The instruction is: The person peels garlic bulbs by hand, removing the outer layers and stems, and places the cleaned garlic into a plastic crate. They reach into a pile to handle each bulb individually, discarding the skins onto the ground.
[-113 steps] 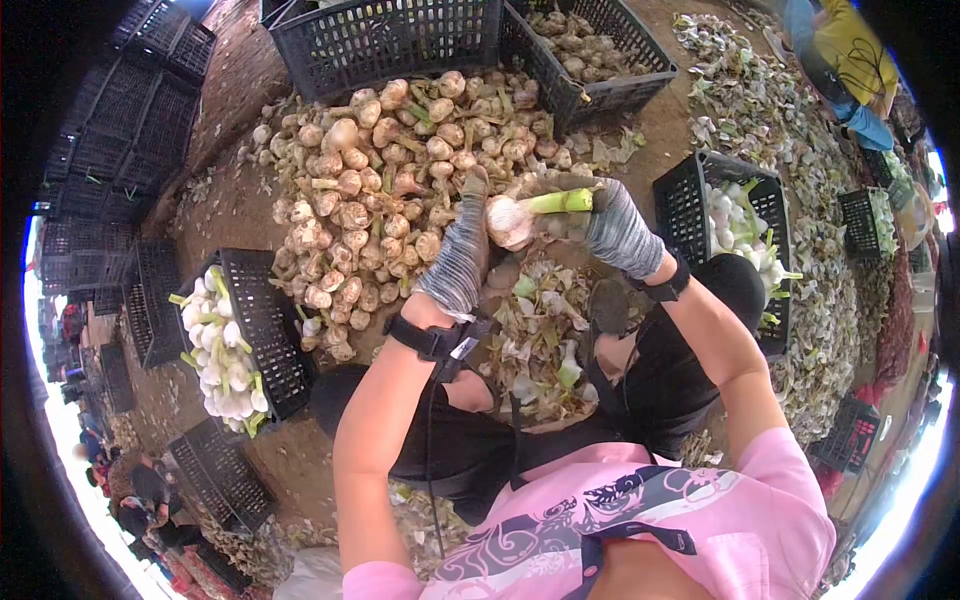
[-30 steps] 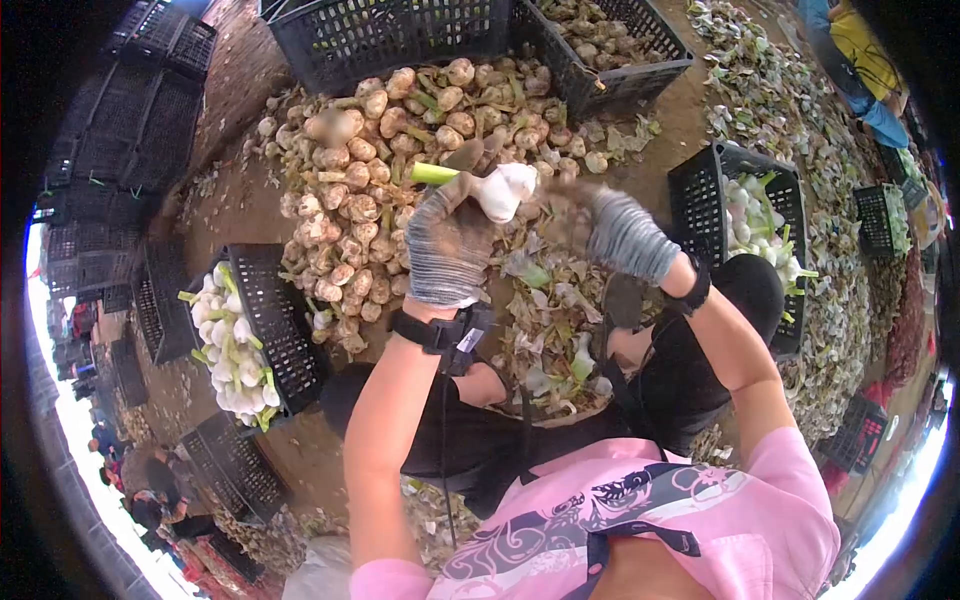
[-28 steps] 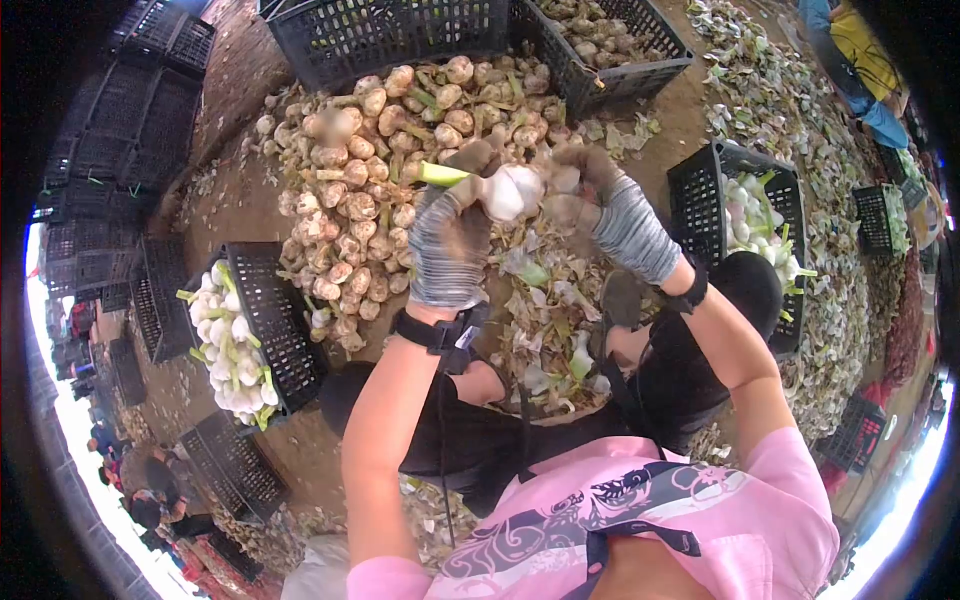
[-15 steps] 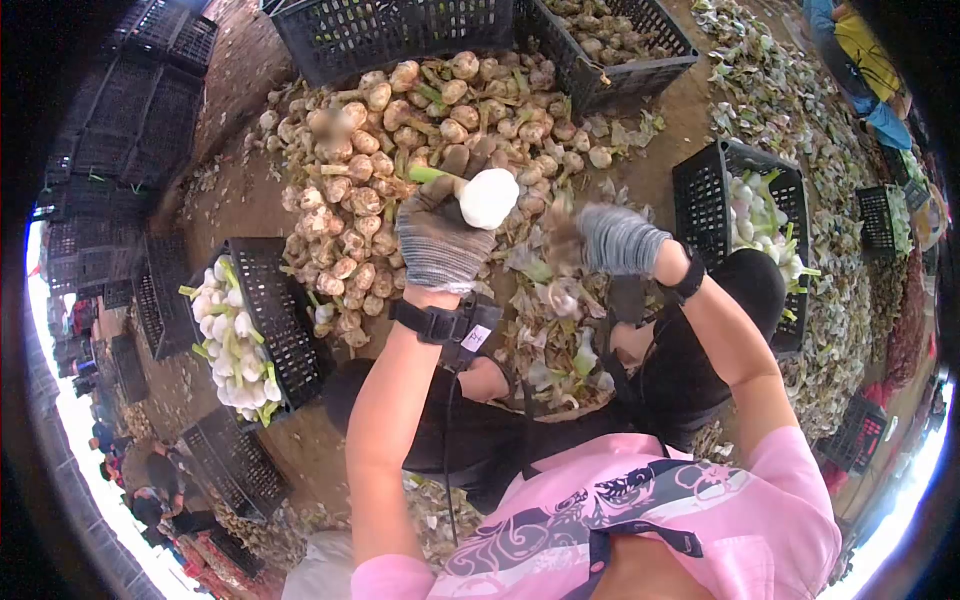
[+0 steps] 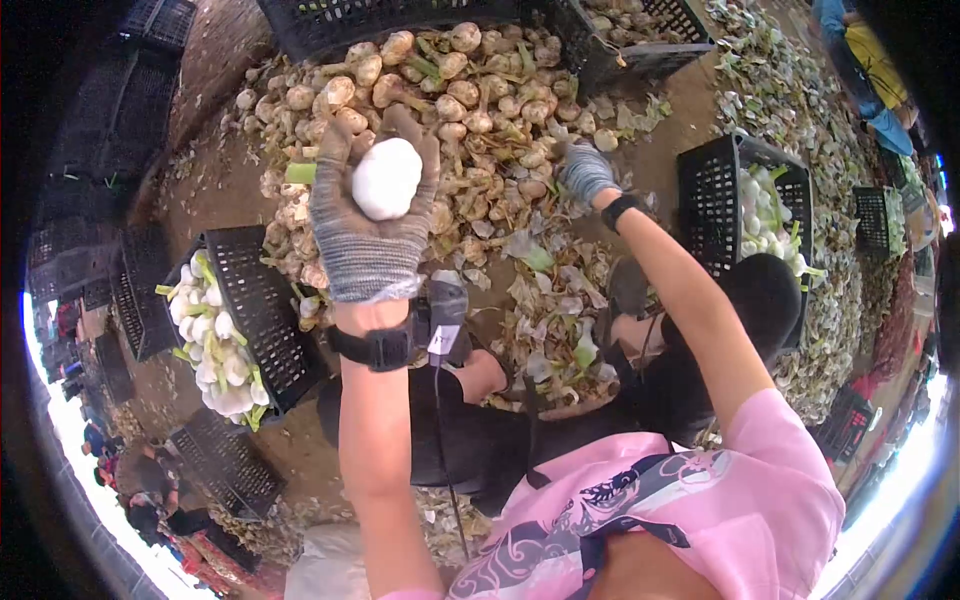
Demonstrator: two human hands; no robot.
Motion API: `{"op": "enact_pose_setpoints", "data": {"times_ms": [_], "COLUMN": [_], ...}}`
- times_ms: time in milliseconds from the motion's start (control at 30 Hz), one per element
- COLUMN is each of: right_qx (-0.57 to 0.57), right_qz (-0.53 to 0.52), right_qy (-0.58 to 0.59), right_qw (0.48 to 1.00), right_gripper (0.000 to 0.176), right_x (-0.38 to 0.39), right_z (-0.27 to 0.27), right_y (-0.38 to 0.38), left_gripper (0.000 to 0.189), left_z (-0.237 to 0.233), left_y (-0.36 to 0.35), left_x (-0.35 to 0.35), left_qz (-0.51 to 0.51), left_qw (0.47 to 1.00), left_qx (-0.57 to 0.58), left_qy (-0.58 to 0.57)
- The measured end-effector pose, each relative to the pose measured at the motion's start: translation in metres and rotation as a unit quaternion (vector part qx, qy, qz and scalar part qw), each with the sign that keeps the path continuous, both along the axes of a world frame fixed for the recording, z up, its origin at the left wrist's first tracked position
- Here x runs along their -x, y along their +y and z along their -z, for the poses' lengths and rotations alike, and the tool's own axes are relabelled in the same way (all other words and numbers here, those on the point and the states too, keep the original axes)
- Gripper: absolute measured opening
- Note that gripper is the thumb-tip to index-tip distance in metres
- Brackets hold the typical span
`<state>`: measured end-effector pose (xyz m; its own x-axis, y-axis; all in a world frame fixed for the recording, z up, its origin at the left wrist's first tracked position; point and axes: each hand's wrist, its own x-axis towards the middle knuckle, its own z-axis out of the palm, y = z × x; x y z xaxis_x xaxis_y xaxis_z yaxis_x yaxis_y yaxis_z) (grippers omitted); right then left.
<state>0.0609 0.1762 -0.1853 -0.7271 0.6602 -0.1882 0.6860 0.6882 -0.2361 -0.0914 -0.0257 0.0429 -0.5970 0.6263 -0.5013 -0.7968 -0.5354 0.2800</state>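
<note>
A clean white garlic bulb with a cut green stem rests in the palm of my left hand, which wears a grey knit glove with brown-stained fingers. The fingers curl up around the bulb. My right hand, gloved likewise, is at the right edge of a pile of unpeeled garlic. Its fingers look bent, and their tips are hard to make out against the pile. Loose garlic skins and leaves lie on the ground between my feet.
A black crate of white garlic stands on my left, another crate on my right. More crates stand behind the pile. Garlic skins cover the ground at right. Another person is at the upper right.
My left hand has moved left with the garlic bulb and turned palm up. My right hand has moved forward and left, to the edge of the pile.
</note>
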Motion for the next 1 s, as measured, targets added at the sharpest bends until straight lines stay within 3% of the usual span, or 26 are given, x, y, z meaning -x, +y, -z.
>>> {"op": "enact_pose_setpoints", "data": {"times_ms": [100, 167, 267, 300, 333, 367, 400, 467, 500, 533, 600, 633, 667, 700, 733, 767, 800, 867, 900, 933, 967, 1000], "right_qx": [0.084, 0.104, 0.153, 0.164, 0.147, 0.205, 0.257, 0.340, 0.479, 0.447, 0.360, 0.354, 0.238, 0.109, -0.026, 0.164, 0.341, 0.330, 0.371, 0.411, 0.477, 0.477], "right_qz": [0.015, -0.034, 0.113, 0.159, 0.023, 0.128, 0.227, 0.084, 0.186, 0.183, 0.234, 0.232, 0.082, -0.069, -0.216, -0.096, 0.029, 0.015, -0.001, -0.016, -0.003, 0.000], "right_qy": [-0.106, -0.165, 0.015, 0.076, -0.024, 0.143, 0.303, 0.223, 0.333, 0.264, 0.194, 0.197, 0.094, -0.016, -0.127, 0.054, 0.231, 0.238, 0.263, 0.288, 0.360, 0.363], "right_qw": [0.991, 0.980, 0.982, 0.971, 0.989, 0.960, 0.889, 0.910, 0.791, 0.835, 0.882, 0.884, 0.963, 0.992, 0.968, 0.980, 0.911, 0.913, 0.891, 0.865, 0.802, 0.800], "right_gripper": [0.021, 0.024, 0.032, 0.035, 0.032, 0.032, 0.031, 0.030, 0.028, 0.029, 0.028, 0.028, 0.028, 0.030, 0.033, 0.033, 0.033, 0.032, 0.032, 0.033, 0.038, 0.038], "right_x": [0.038, 0.054, 0.047, 0.048, 0.043, 0.042, 0.037, 0.025, 0.023, 0.018, 0.016, 0.009, 0.001, -0.006, -0.012, -0.018, -0.021, -0.034, -0.039, -0.042, -0.043, -0.045], "right_z": [0.038, 0.073, 0.154, 0.148, 0.106, 0.136, 0.175, 0.172, 0.142, 0.035, -0.057, -0.095, -0.132, -0.161, -0.175, -0.157, -0.150, -0.141, -0.153, -0.167, -0.182, -0.182], "right_y": [0.017, 0.022, 0.028, 0.030, 0.024, 0.025, 0.035, 0.061, 0.057, 0.033, 0.010, 0.002, -0.008, -0.016, -0.019, -0.020, -0.025, -0.020, -0.023, -0.027, -0.032, -0.032], "left_gripper": [0.024, 0.020, 0.017, 0.016, 0.016, 0.014, 0.014, 0.012, 0.017, 0.017, 0.027, 0.037, 0.045, 0.050, 0.056, 0.067, 0.067, 0.068, 0.071, 0.071, 0.070, 0.069], "left_z": [0.000, 0.006, 0.023, 0.024, 0.023, 0.020, 0.020, 0.024, 0.025, 0.026, 0.034, 0.052, 0.060, 0.074, 0.069, 0.065, 0.065, 0.066, 0.054, 0.053, 0.054, 0.052], "left_y": [0.001, 0.004, 0.002, 0.007, 0.011, 0.012, 0.012, 0.014, 0.016, 0.017, 0.021, 0.025, 0.027, 0.030, 0.035, 0.037, 0.038, 0.038, 0.036, 0.034, 0.033, 0.032], "left_x": [-0.007, -0.012, -0.012, -0.016, -0.020, -0.023, -0.025, -0.029, -0.030, -0.031, -0.036, -0.042, -0.050, -0.059, -0.068, -0.075, -0.080, -0.087, -0.088, -0.088, -0.087, -0.087], "left_qz": [0.021, 0.018, 0.092, 0.079, 0.067, 0.067, 0.065, 0.087, 0.102, 0.101, 0.207, 0.221, 0.267, 0.278, 0.288, 0.326, 0.325, 0.230, 0.233, 0.238, 0.227, 0.214], "left_qw": [0.999, 0.997, 0.994, 0.994, 0.993, 0.991, 0.991, 0.984, 0.974, 0.975, 0.893, 0.875, 0.848, 0.833, 0.817, 0.782, 0.782, 0.849, 0.852, 0.850, 0.823, 0.794], "left_qx": [0.007, 0.065, 0.039, 0.058, 0.077, 0.107, 0.104, 0.128, 0.161, 0.156, 0.321, 0.286, 0.285, 0.279, 0.273, 0.258, 0.256, 0.163, 0.139, 0.139, 0.134, 0.128], "left_qy": [0.049, 0.025, 0.049, 0.050, 0.050, 0.044, 0.046, 0.089, 0.121, 0.124, 0.239, 0.323, 0.360, 0.389, 0.418, 0.464, 0.467, 0.446, 0.447, 0.449, 0.503, 0.555]}}
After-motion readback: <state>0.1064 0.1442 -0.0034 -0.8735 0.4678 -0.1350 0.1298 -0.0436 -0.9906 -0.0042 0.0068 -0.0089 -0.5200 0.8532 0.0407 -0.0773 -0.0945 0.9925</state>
